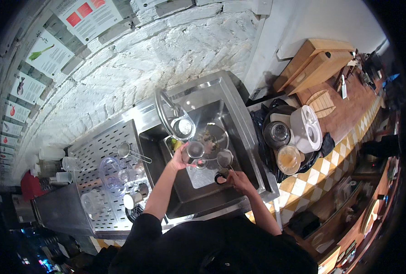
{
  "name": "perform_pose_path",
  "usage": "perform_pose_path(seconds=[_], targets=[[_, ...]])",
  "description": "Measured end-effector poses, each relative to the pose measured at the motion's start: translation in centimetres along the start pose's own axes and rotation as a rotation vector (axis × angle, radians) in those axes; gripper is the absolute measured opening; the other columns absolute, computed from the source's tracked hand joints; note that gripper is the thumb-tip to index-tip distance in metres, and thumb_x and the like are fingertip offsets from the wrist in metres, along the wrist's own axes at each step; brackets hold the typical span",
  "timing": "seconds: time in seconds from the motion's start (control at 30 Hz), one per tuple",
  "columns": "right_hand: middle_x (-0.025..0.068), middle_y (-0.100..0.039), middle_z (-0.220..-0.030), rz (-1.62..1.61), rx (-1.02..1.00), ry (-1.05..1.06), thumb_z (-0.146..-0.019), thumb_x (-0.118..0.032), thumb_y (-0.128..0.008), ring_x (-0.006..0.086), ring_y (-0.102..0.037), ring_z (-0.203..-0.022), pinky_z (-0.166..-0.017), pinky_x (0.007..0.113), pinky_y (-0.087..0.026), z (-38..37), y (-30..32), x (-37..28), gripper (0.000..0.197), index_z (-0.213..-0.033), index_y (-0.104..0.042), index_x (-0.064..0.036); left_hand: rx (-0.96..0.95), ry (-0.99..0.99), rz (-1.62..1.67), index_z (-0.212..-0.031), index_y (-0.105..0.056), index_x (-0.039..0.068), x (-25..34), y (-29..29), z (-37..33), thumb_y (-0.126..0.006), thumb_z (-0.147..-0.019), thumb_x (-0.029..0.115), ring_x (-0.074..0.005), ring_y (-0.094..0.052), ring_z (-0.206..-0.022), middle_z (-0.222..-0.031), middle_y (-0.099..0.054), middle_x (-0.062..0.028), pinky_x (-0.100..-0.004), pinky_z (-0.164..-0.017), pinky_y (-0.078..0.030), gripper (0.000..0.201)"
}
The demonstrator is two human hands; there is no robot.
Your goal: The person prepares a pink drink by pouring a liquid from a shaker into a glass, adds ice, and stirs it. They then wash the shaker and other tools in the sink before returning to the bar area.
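My left hand (pixel 179 158) is closed around a small round cup (pixel 195 150), greyish and see-through or metallic, over the sink (pixel 184 192). My right hand (pixel 242 182) grips the thin handle of a small round strainer (pixel 224 158), whose bowl is just right of the cup. A dark round object with a pale inside (pixel 220 178) lies by my right fingers; its kind is unclear. Beside my left fingers is a yellow-green sponge-like thing (pixel 175 143). Behind the cup, a clear round bowl (pixel 219 132) holds dark scraps. The curved faucet (pixel 162 107) arches above it.
Left of the sink, a slotted drainboard (pixel 89 155) carries another strainer (pixel 124 149), clear plastic containers (pixel 114 176) and a white cup (pixel 131 201). At the right stand a white tub (pixel 305 128), a dark bowl (pixel 277 133) and a tan-filled container (pixel 288 160). Wooden boards (pixel 319 66) lean farther back.
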State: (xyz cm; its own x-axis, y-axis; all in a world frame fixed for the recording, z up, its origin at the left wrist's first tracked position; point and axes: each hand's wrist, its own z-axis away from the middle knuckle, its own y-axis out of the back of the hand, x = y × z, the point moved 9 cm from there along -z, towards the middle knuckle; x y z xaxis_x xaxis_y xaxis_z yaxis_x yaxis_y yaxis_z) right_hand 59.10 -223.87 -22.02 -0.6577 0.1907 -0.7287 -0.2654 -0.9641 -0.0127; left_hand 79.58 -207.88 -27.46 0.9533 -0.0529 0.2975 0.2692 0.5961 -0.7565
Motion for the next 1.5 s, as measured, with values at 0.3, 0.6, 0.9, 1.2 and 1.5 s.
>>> perform_pose_path(seconds=[0.3,0.6,0.9,1.2,1.5], targets=[[-0.0058,-0.031,-0.052,-0.07,-0.387,0.061,-0.103,-0.035,-0.049,0.0066,-0.031,-0.042,-0.04,0.025,-0.025,-7.6,-10.8,-9.8,0.035,-0.089,-0.06,-0.0049,0.115,-0.399,0.537,-0.13,-0.056,0.006,-8.1,5.6,4.6,-0.034,-0.093,0.058,-0.0392,-0.069,-0.078,-0.108,-0.067,-0.0207,-0.0401,-0.049,-0.055,0.068],[0.0187,-0.066,-0.086,0.781,-0.021,0.686,-0.099,-0.027,-0.05,0.0416,-0.062,-0.085,-0.076,0.05,-0.047,-6.6,-13.2,-16.1,0.028,-0.093,-0.062,-0.0036,0.22,-0.291,0.592,-0.136,-0.054,0.01,-14.8,10.0,7.1,-0.032,-0.092,0.057,-0.0395,-0.066,-0.09,-0.121,-0.064,-0.0201,-0.0393,-0.055,-0.053,0.068],[0.0208,-0.068,-0.082,0.775,0.085,0.717,-0.099,-0.029,-0.05,0.0414,-0.064,-0.079,-0.073,0.05,-0.049,-6.8,-11.5,-16.5,0.031,-0.093,-0.061,-0.0002,0.112,-0.253,0.565,-0.138,-0.053,0.011,-14.4,8.3,6.7,-0.026,-0.092,0.059,-0.043,-0.066,-0.093,-0.123,-0.064,-0.0211,-0.0422,-0.058,-0.053,0.071],[-0.0056,-0.033,-0.056,-0.279,-0.372,-0.012,-0.104,-0.036,-0.048,0.0051,-0.026,-0.039,-0.035,0.024,-0.019,-4.8,-16.6,-10.2,0.031,-0.085,-0.049,-0.0116,0.09,-0.248,0.483,-0.139,-0.052,0.015,-15.6,9.8,6.7,-0.025,-0.093,0.061,-0.0431,-0.065,-0.103,-0.128,-0.063,-0.0193,-0.0416,-0.063,-0.052,0.07],[-0.0046,-0.038,-0.057,0.031,-0.094,0.303,-0.104,-0.034,-0.05,0.0051,-0.032,-0.04,-0.034,0.025,-0.021,-7.2,-14.4,-12.3,0.031,-0.083,-0.048,-0.0116,0.129,-0.232,0.454,-0.138,-0.052,0.013,-16.0,9.9,7.2,-0.026,-0.093,0.059,-0.0444,-0.064,-0.107,-0.128,-0.064,-0.0181,-0.0425,-0.065,-0.051,0.07]])
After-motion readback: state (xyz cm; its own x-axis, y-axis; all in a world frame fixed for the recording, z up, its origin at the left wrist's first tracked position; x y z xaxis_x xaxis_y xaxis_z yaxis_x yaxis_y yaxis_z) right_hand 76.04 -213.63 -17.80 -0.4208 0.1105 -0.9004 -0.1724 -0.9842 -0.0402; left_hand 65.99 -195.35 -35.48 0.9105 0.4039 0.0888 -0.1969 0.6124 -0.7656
